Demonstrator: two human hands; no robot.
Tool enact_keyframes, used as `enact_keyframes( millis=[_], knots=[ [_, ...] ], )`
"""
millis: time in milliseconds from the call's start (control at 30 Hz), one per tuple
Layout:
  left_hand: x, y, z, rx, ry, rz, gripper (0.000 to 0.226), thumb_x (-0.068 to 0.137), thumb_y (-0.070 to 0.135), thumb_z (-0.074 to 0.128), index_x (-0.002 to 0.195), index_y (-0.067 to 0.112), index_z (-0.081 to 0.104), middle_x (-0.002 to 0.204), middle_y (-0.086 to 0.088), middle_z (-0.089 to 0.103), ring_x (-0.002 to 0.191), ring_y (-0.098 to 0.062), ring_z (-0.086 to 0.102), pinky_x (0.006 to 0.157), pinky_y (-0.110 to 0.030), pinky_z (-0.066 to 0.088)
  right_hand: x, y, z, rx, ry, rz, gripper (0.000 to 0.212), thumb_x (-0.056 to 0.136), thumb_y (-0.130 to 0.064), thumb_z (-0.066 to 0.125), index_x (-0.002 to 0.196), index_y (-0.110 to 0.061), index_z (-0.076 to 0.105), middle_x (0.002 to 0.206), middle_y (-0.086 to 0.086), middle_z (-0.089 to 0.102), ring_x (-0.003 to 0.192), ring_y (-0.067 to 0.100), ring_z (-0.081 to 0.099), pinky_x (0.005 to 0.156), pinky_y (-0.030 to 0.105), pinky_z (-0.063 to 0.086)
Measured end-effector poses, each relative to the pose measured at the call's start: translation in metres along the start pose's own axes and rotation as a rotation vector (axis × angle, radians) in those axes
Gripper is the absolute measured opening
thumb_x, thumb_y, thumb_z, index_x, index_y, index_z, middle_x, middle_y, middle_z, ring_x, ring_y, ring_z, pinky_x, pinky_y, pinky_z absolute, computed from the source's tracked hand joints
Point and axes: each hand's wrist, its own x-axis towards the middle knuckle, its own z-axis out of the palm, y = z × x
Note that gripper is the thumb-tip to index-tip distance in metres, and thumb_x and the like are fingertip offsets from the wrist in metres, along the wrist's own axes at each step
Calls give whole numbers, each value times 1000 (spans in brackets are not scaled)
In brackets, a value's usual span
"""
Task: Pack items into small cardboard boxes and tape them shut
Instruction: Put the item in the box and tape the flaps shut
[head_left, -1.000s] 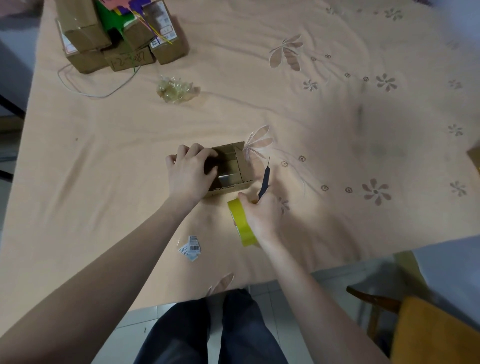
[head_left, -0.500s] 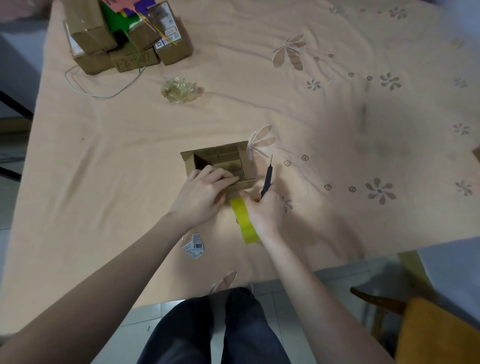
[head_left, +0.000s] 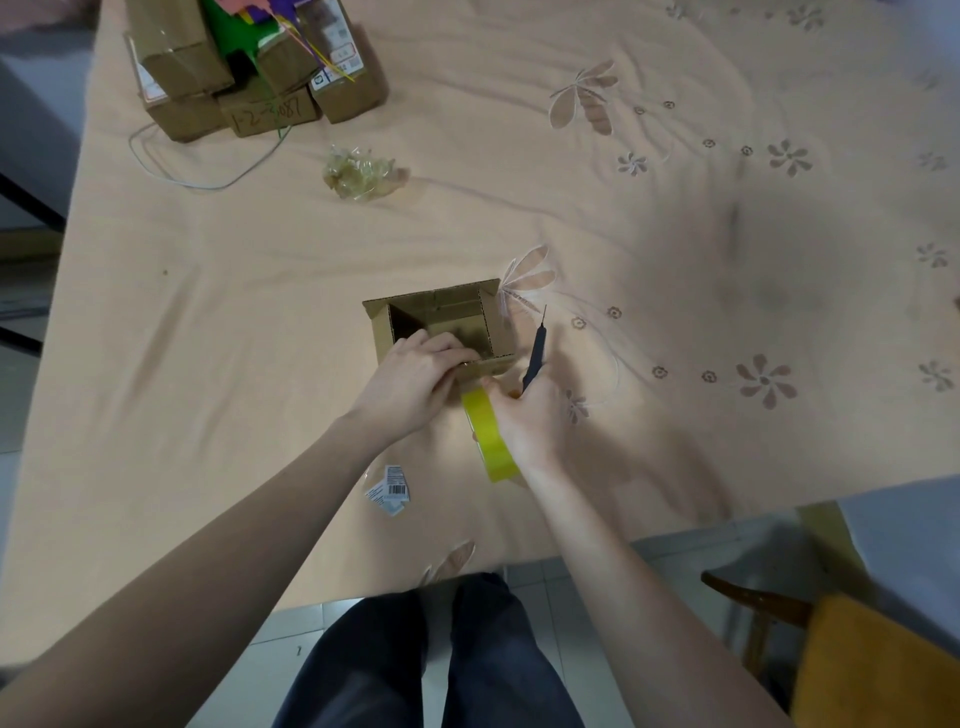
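Corrugated cardboard box (head_left: 441, 319) mid-table, top open: looks light, stiff walls, floppy flaps, so best held by the near wall. Left hand (head_left: 415, 376) has fingers curled over that near edge. Right hand (head_left: 524, 415) grips yellow tape roll (head_left: 488, 436) plus a dark cutter (head_left: 535, 353).

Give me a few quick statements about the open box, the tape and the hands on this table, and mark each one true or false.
1. The small cardboard box is open on top. True.
2. The right hand holds a yellow tape roll and a dark blade tool. True.
3. The left hand rests flat on the tablecloth, away from the box. False: it is at the box's near edge.
4. The crumpled clear plastic lies inside the open box. False: it lies on the cloth, near the stacked boxes.
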Motion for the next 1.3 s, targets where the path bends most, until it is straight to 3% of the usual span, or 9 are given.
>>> enact_keyframes(
  millis=[133, 300, 533, 733, 867, 933, 1033, 1167, 1300],
  knots=[
    [3, -1, -1, -30, -42, -23, 36, 90, 4, 47, 123, 14, 59, 117, -2, 60, 79, -19, 35, 79, -32, 35, 4, -1, 2, 5, 5, 25, 44, 82, -36, 69, 105, -2, 54, 98, 12, 66, 96, 31, 61, 67, 29, 32],
    [14, 0, -7, -45, -165, -58, 36, 94, 9, 42, 126, 18, 55, 119, 3, 61, 83, -22, 35, 84, -41, 38, 9, -2, 3, 3, 11, 54, 44, 82, -39, 68, 105, -5, 53, 96, 7, 65, 97, 31, 61, 67, 28, 33],
    [27, 2, -9, -13, -343, -85, 41, 95, 15, 39, 130, 29, 53, 116, 8, 59, 101, -18, 34, 87, -34, 30, 15, -3, 6, 0, 10, 72, 38, 81, -35, 69, 100, -8, 51, 81, -4, 48, 95, 30, 59, 68, 28, 33],
    [30, 1, -16, -153, -358, -144, 41, 94, 11, 41, 131, 22, 55, 118, -8, 65, 108, -32, 56, 90, -38, 46, 21, -4, 11, 38, 29, 59, 49, 80, -34, 70, 113, -2, 52, 96, 6, 64, 94, 29, 61, 68, 27, 35],
    [31, 1, -19, -238, -437, -217, 46, 90, 11, 44, 134, 25, 51, 123, -4, 62, 110, -24, 56, 92, -32, 46, 22, -3, 12, 31, 31, 56, 51, 80, -35, 70, 115, -2, 51, 101, 10, 66, 94, 30, 62, 68, 28, 37],
    [31, 0, -17, -275, -427, -264, 40, 95, 22, 42, 132, 29, 53, 117, 0, 63, 109, -23, 56, 92, -30, 44, 22, -3, 12, 36, 32, 56, 52, 80, -33, 69, 117, -2, 50, 99, 10, 67, 94, 30, 63, 67, 28, 38],
    [29, 1, -13, -224, -331, -199, 32, 99, 35, 41, 122, 27, 63, 82, 7, 61, 93, -25, 59, 74, -26, 41, 22, -4, 12, 29, 24, 61, 54, 79, -34, 69, 117, -2, 50, 99, 12, 67, 94, 31, 63, 70, 31, 43],
    [28, 1, -11, -104, -267, -126, 32, 100, 35, 39, 112, 22, 66, 87, -3, 65, 86, -28, 58, 71, -31, 44, 22, -4, 11, 25, 4, 56, 53, 78, -40, 73, 109, -3, 52, 100, 11, 66, 96, 30, 62, 72, 31, 43],
    [27, 4, -7, -2, -233, -121, 33, 101, 36, 34, 104, 20, 62, 80, -3, 58, 87, -36, 59, 73, -40, 49, 16, -1, 8, 15, 0, 46, 55, 82, -39, 69, 120, -2, 52, 95, 6, 65, 95, 27, 62, 69, 25, 37]
  ],
)
